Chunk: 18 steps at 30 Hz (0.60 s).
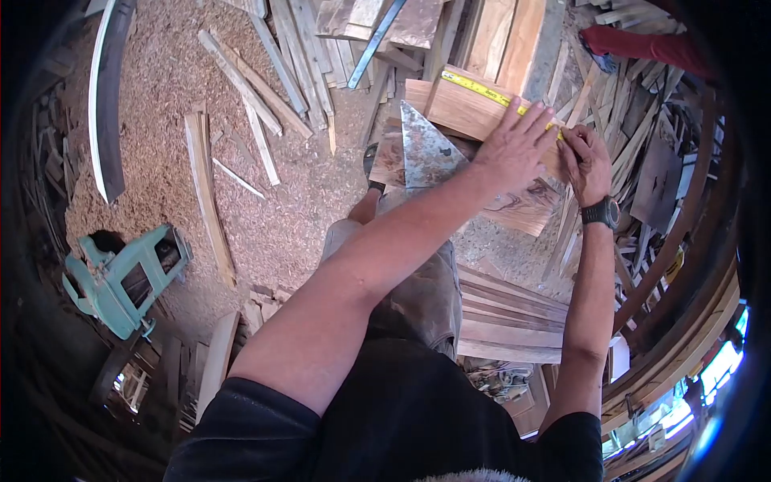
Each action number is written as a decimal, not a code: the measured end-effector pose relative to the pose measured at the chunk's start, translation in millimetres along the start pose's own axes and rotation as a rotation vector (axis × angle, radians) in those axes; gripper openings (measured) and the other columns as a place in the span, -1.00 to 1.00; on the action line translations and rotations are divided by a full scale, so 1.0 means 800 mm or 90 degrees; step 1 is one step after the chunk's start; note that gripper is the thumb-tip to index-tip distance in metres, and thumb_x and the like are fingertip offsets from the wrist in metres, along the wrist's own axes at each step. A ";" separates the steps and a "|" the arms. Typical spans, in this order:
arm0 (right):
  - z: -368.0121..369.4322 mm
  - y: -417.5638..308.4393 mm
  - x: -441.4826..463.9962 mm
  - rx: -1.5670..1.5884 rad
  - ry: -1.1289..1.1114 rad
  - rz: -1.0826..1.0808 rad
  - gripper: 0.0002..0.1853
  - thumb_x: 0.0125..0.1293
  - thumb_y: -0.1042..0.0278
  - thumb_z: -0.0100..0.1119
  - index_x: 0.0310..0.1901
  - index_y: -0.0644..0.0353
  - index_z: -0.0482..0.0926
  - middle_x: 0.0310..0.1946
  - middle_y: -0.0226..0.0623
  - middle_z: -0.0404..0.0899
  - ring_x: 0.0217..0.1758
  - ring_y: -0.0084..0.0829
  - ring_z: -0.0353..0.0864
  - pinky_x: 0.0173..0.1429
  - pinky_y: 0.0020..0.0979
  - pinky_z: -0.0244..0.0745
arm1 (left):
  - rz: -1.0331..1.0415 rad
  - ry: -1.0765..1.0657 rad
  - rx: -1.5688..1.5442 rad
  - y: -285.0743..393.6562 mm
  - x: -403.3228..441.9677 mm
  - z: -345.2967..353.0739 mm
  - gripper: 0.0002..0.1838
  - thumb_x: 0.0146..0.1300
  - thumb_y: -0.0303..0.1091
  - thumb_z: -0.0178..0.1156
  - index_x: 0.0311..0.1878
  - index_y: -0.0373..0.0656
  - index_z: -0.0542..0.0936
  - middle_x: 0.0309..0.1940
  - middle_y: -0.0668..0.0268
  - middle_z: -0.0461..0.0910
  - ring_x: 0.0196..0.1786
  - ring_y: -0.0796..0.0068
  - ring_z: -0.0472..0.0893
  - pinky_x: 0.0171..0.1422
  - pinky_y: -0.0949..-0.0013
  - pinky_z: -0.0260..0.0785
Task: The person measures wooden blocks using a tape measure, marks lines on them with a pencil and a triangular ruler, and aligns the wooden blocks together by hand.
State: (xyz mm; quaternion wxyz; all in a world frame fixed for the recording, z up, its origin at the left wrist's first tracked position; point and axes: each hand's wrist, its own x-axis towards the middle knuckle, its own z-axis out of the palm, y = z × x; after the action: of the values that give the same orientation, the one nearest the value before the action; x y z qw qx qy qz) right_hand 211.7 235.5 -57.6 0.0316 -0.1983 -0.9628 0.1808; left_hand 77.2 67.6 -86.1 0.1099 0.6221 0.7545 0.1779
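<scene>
A yellow tape measure lies stretched along a wooden board at the upper right of the head view. My left hand rests flat on the board, its fingers stretched out over the tape's lower edge. At the right end of the tape, my right hand has its fingers curled and pinching the tape; whether the case is inside the palm is hidden. A triangular, stained metal plate sits just left of my left hand, near a piece of wood with dark grain.
Planks extend beyond the board. A blue metal strip lies on a wood block. Another person's red-clothed leg stands at top right. Stacked boards lie below my hands. A teal machine stands left, amid wood shavings.
</scene>
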 end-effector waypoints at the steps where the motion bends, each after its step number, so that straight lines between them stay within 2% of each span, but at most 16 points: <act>1: -0.003 -0.002 -0.001 0.018 -0.017 0.018 -0.68 0.41 0.21 0.31 0.12 0.12 0.72 0.02 -0.21 0.67 0.06 -0.15 0.66 0.14 -0.23 0.57 | -0.003 0.001 -0.007 0.003 0.001 0.000 -0.21 0.40 0.13 0.20 0.56 -0.13 0.35 0.64 0.13 0.17 0.71 0.10 0.05 0.77 -0.12 -0.28; 5: -0.017 -0.014 -0.001 0.001 -0.028 0.045 -0.65 0.38 0.29 0.34 0.16 0.17 0.69 0.07 -0.18 0.67 0.12 -0.20 0.67 0.20 -0.25 0.56 | -0.010 0.002 -0.005 0.009 0.002 0.003 -0.18 0.37 0.09 0.23 0.55 -0.21 0.34 0.63 0.05 0.17 0.70 0.08 0.05 0.78 -0.07 -0.28; 6: -0.025 -0.023 0.001 0.117 0.014 0.080 -0.64 0.37 0.35 0.35 0.17 0.20 0.68 0.10 -0.16 0.67 0.16 -0.24 0.66 0.22 -0.27 0.55 | -0.006 0.004 -0.009 0.009 0.003 0.004 -0.18 0.37 0.09 0.23 0.55 -0.21 0.34 0.63 0.05 0.17 0.70 0.08 0.05 0.78 -0.07 -0.28; 7: -0.037 -0.036 0.005 0.233 0.057 0.115 -0.64 0.36 0.41 0.37 0.17 0.23 0.67 0.13 -0.14 0.67 0.20 -0.28 0.65 0.25 -0.30 0.55 | -0.006 0.013 -0.019 0.009 0.003 0.005 -0.17 0.36 0.09 0.24 0.55 -0.23 0.34 0.63 0.03 0.16 0.70 0.08 0.05 0.78 -0.06 -0.29; 9: -0.082 -0.060 0.018 0.130 0.222 -0.021 -0.66 0.35 0.53 0.35 0.15 0.26 0.68 0.18 -0.12 0.66 0.21 -0.29 0.65 0.27 -0.34 0.55 | -0.004 0.029 -0.063 0.008 0.003 0.013 -0.16 0.34 0.07 0.27 0.55 -0.24 0.33 0.64 0.00 0.13 0.71 0.08 0.05 0.78 -0.05 -0.28; 11: -0.139 -0.114 0.027 0.213 0.426 -0.029 -0.73 0.37 0.61 0.27 0.09 0.31 0.69 0.17 -0.08 0.66 0.19 -0.24 0.67 0.28 -0.32 0.57 | 0.005 0.024 -0.056 0.007 0.001 0.009 -0.16 0.34 0.08 0.26 0.55 -0.24 0.32 0.64 0.00 0.12 0.71 0.08 0.03 0.78 -0.06 -0.29; 12: -0.183 -0.115 0.027 0.121 0.497 -0.149 -0.80 0.47 0.52 0.18 0.03 0.35 0.69 0.09 -0.04 0.70 0.11 -0.19 0.72 0.24 -0.22 0.63 | 0.011 0.021 -0.046 0.006 0.000 0.007 -0.15 0.35 0.08 0.25 0.56 -0.24 0.32 0.65 0.00 0.10 0.72 0.09 0.01 0.78 -0.06 -0.30; 13: -0.211 -0.131 0.025 0.122 0.500 -0.145 -0.80 0.47 0.52 0.18 0.03 0.35 0.69 0.09 -0.04 0.70 0.11 -0.19 0.72 0.24 -0.22 0.63 | 0.014 0.018 -0.043 0.007 0.001 0.008 -0.15 0.35 0.08 0.25 0.56 -0.24 0.32 0.65 0.00 0.10 0.72 0.09 0.01 0.78 -0.06 -0.30; 18: -0.296 -0.271 0.027 0.036 0.759 -0.472 -0.47 0.56 0.23 0.13 0.46 0.13 0.29 0.57 -0.25 0.22 0.62 -0.17 0.20 0.71 0.18 -0.04 | 0.014 0.014 -0.026 0.007 0.002 0.008 -0.15 0.37 0.10 0.23 0.56 -0.24 0.30 0.65 -0.01 0.09 0.72 0.07 -0.03 0.78 -0.06 -0.32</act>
State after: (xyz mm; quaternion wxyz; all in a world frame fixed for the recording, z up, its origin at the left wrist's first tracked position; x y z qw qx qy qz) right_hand 142.9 137.8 241.6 0.6188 0.0789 -0.7804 0.0434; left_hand 84.8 70.8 -89.6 0.1121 0.6258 0.7451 0.2015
